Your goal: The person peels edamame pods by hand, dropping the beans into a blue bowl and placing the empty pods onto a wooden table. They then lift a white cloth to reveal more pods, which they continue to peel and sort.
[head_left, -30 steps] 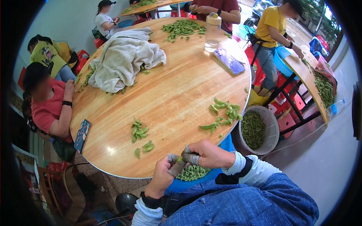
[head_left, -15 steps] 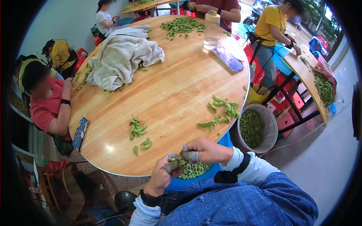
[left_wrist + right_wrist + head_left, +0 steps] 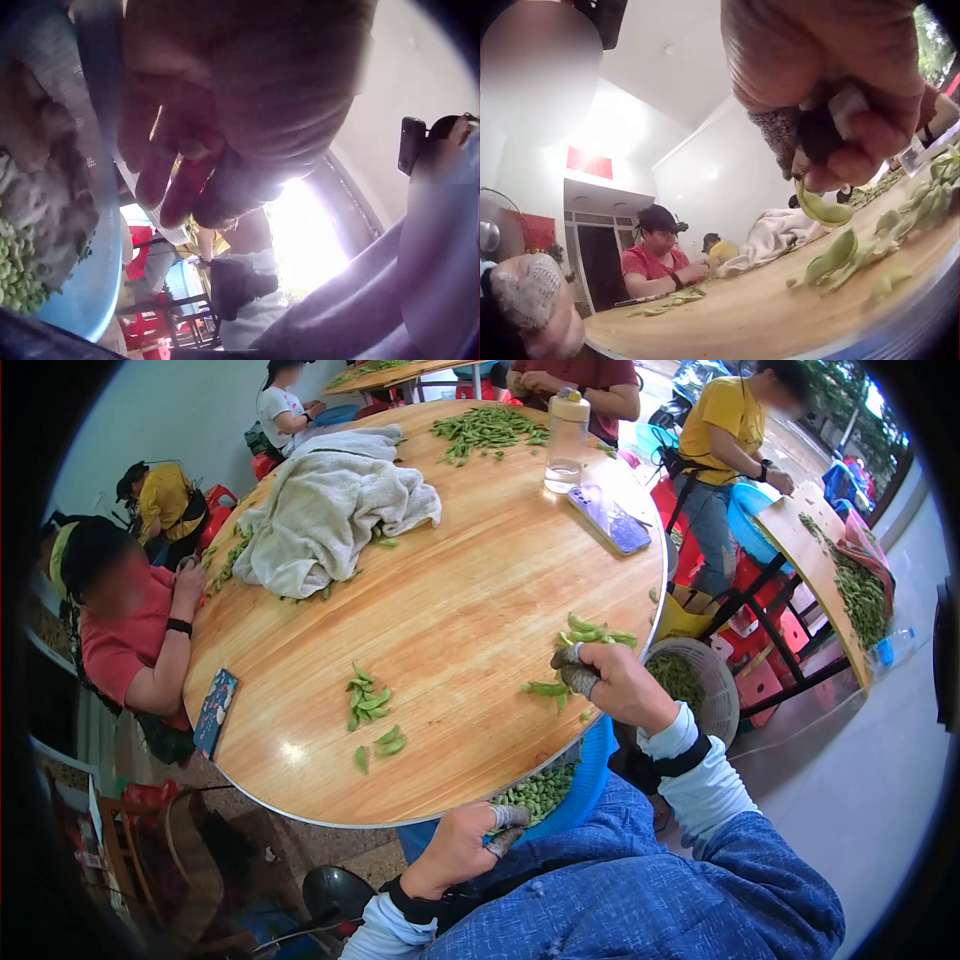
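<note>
Head view looks down on a round wooden counter (image 3: pixel 440 610). The right hand (image 3: pixel 610 678), fingertips wrapped in grey tape, reaches out to a loose heap of green edamame pods (image 3: pixel 590 645) near the counter's right edge. The right wrist view shows its thumb and fingers pinching one curved green pod (image 3: pixel 821 208) just above the wood. The left hand (image 3: pixel 470 845) waits low by the person's lap, beside a blue plastic basin of shelled green beans (image 3: pixel 545 792) tucked under the counter's rim; its fingers curl loosely and seem to hold nothing, though the pictures leave this unsure. A white slotted basket (image 3: pixel 722 705) of pods sits on the floor to the right. To do this pick-up well, I judge it best to pinch a single pod near one end, lift it free of its neighbours, and carry it over the basin before splitting it.
</note>
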A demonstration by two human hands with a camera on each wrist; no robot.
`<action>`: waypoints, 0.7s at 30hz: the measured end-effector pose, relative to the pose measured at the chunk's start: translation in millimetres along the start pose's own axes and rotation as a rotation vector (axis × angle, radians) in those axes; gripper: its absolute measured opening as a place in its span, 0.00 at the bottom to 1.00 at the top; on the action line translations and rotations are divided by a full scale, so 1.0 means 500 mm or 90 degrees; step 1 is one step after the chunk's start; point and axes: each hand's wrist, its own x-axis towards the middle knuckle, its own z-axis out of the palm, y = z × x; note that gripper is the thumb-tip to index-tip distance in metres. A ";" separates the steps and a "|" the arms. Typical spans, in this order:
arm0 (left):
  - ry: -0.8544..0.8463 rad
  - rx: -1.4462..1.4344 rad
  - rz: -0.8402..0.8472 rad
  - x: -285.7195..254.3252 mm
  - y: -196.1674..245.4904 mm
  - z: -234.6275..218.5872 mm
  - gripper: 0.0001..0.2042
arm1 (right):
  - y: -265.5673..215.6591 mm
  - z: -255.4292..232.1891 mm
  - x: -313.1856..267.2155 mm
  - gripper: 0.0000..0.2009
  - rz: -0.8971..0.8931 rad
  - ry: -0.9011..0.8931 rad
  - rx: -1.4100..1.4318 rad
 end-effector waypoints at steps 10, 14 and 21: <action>0.263 -0.193 -0.147 0.012 -0.007 -0.009 0.08 | 0.009 -0.025 -0.012 0.06 0.089 0.025 0.122; 0.240 0.043 -0.100 0.067 0.025 -0.065 0.07 | -0.004 -0.038 -0.005 0.09 0.028 0.124 -0.249; 0.189 0.146 -0.073 0.281 -0.011 -0.118 0.12 | -0.007 0.095 -0.031 0.09 -0.087 -0.145 -0.096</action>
